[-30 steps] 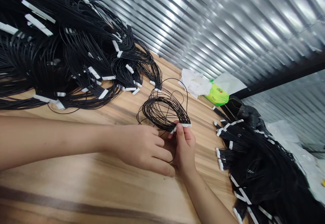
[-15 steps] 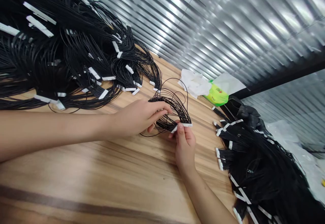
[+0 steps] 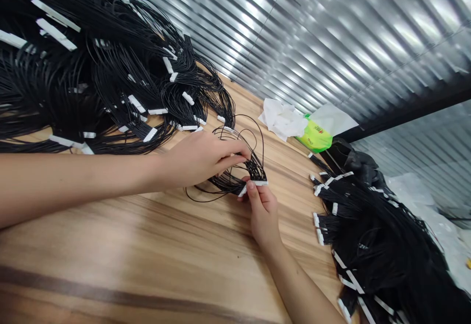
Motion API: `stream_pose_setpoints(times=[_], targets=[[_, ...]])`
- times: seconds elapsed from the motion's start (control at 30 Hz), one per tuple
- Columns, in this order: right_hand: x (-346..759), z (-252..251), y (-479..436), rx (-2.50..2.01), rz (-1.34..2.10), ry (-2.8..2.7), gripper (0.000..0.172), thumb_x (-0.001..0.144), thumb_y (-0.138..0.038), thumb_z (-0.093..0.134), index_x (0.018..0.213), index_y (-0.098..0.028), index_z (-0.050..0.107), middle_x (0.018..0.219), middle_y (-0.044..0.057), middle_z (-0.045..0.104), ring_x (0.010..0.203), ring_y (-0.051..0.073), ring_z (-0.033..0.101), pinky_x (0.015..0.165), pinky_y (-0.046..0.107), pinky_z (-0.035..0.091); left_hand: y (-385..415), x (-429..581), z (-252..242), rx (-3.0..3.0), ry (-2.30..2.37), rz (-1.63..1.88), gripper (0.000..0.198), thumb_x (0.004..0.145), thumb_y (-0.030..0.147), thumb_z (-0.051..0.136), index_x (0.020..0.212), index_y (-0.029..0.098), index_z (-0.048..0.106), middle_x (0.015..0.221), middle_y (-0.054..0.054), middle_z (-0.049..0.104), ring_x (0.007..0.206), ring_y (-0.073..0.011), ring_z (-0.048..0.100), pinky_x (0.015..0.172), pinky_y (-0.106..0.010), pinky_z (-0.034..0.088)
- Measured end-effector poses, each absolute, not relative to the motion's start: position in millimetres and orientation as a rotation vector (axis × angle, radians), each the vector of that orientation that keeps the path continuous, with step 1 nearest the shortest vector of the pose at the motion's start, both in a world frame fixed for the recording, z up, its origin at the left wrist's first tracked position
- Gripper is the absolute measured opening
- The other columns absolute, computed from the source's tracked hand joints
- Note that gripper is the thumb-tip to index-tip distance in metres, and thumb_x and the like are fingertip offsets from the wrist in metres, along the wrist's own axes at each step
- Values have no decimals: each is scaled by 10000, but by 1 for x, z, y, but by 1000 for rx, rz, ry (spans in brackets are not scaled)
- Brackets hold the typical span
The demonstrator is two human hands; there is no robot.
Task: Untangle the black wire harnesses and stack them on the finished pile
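A looped wire harness [image 3: 253,167] of thin black wires with white connectors at its ends is between my hands, above the wooden table. My right hand [image 3: 265,211] is closed on the connector end, its thumb pressing beside a white connector [image 3: 259,183]; a second white connector angles off to the left of the thumb. From the left, my left hand [image 3: 206,160] reaches over the loop, thumb and index finger pinched together on the wires near the connectors. Its other fingers are hidden. Some loose wires bow out above and below the loop.
A big heap of black wire harnesses [image 3: 121,69] covers the table's back left. Another harness pile [image 3: 382,245] lies at the right. Crumpled white tissue [image 3: 281,118] and a green packet [image 3: 314,135] sit by the corrugated metal wall [image 3: 294,35].
Both hands have shifted slightly left with the harness. My left thumb and index finger have come closer together on the wires. The loose wires have swung left.
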State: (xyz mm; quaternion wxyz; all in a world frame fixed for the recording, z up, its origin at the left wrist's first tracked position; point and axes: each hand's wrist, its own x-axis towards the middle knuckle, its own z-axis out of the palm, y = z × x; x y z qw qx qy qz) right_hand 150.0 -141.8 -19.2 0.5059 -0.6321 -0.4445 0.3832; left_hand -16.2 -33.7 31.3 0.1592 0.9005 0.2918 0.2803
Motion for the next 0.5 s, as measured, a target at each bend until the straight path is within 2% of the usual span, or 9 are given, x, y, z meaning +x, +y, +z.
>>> stream_pose_setpoints(times=[0.07,0.2,0.37,0.43,0.5], targets=[[151,-20,-143,-1519,941,-1104,333,851,-489,540,877,-177,655,634,-9,592,613,148,544,614,282,435,-33,-16,30,2645,809,820,174,918,345,530,949,287,690,663,66,676,538,-78,559,521,-211,276],[152,-21,-144,-1516,949,-1137,322,866,-473,532,857,-179,663,637,-10,592,624,144,533,622,276,428,-34,-17,29,2790,705,839,173,916,319,525,914,288,695,617,62,664,532,-89,567,505,-233,241],[151,-20,-143,-1511,944,-1154,337,861,-483,530,825,-180,672,645,-3,601,635,152,540,629,284,434,-39,-18,31,2932,627,789,229,943,339,462,911,246,670,631,47,663,568,-91,588,537,-210,295],[150,-20,-143,-1509,944,-1124,331,854,-484,538,838,-180,669,636,-7,595,624,152,542,619,285,434,-40,-18,30,2960,674,809,251,950,349,435,963,243,662,583,39,640,552,-98,582,536,-208,307],[151,-20,-142,-1507,943,-1069,321,847,-482,548,845,-181,659,624,-13,587,605,149,539,606,285,432,-39,-17,29,2976,708,879,264,945,341,427,1093,261,630,570,38,635,521,-99,562,509,-212,278]])
